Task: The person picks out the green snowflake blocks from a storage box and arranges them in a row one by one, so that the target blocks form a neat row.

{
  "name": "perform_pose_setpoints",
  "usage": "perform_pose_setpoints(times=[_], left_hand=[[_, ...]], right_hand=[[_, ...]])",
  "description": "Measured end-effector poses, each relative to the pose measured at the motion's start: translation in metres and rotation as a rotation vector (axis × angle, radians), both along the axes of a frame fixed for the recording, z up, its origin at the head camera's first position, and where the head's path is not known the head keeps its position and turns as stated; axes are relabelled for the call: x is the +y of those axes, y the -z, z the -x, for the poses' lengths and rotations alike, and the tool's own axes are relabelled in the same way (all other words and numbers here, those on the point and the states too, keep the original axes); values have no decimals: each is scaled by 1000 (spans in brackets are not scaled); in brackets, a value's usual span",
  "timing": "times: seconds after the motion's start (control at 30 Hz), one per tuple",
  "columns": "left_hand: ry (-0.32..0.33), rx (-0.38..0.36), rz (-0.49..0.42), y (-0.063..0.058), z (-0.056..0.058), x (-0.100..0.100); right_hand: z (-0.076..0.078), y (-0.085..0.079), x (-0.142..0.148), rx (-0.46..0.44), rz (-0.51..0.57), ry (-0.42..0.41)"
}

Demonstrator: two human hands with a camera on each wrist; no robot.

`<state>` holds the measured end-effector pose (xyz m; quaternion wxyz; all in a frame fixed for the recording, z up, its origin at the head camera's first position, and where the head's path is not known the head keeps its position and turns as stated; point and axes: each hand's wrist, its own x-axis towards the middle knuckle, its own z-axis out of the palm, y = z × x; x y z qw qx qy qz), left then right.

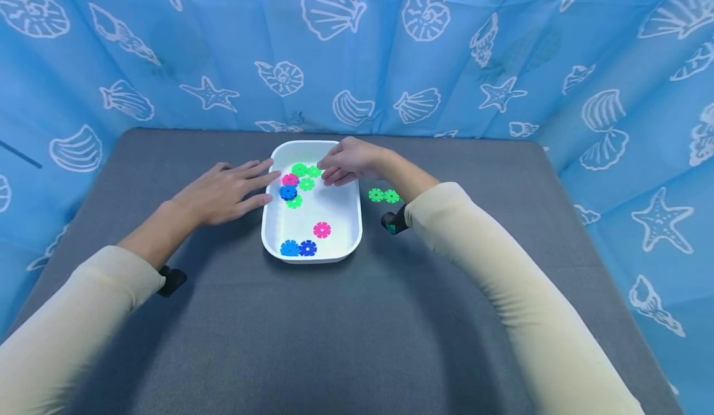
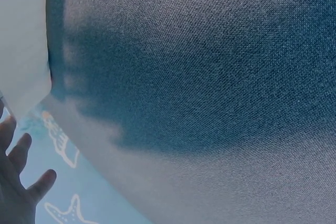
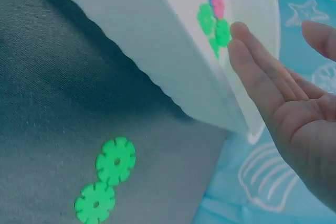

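Observation:
A white rectangular tray (image 1: 340, 217) holds several notched plastic discs in green, pink and blue. My left hand (image 1: 223, 193) has its fingers spread at the tray's left rim and holds nothing. Over the far right part of the tray is my right hand (image 1: 354, 160), its fingers reaching down near the green discs (image 1: 307, 183). In the right wrist view the right hand (image 3: 294, 98) shows extended fingers, the thumb apart, and nothing between them. A pink disc (image 1: 321, 230) and two blue discs (image 1: 298, 248) lie toward the tray's near end.
Two green discs (image 1: 383, 196) lie side by side on the grey table (image 1: 312, 334), right of the tray and beside the right forearm. A blue curtain (image 1: 374, 49) with white shell prints hangs behind the table and along its sides.

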<state>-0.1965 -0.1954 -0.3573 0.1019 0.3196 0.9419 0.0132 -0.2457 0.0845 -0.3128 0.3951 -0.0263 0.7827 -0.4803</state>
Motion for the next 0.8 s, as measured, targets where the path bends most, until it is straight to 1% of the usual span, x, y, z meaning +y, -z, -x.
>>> perform_pose_setpoints(times=[0.23,0.33,0.47,0.6,0.7,0.8], left_hand=[[1,-6,3,0,0,-1],[1,-5,-2,1,0,-1],[-1,-2,-8,1,1,-3],[7,-3,-13,2,1,-3],[10,-2,-16,2,1,-2],[9,2,-12,2,1,-2]], right_hand=[[-4,11,-28,-30,-66,-69],[-7,15,-36,-30,-83,-84],[-10,17,-43,-41,-96,-103],[-12,18,-49,-45,-125,-140],[-12,20,-52,-31,-139,-175],[-12,22,-56,-14,-133,-181]])
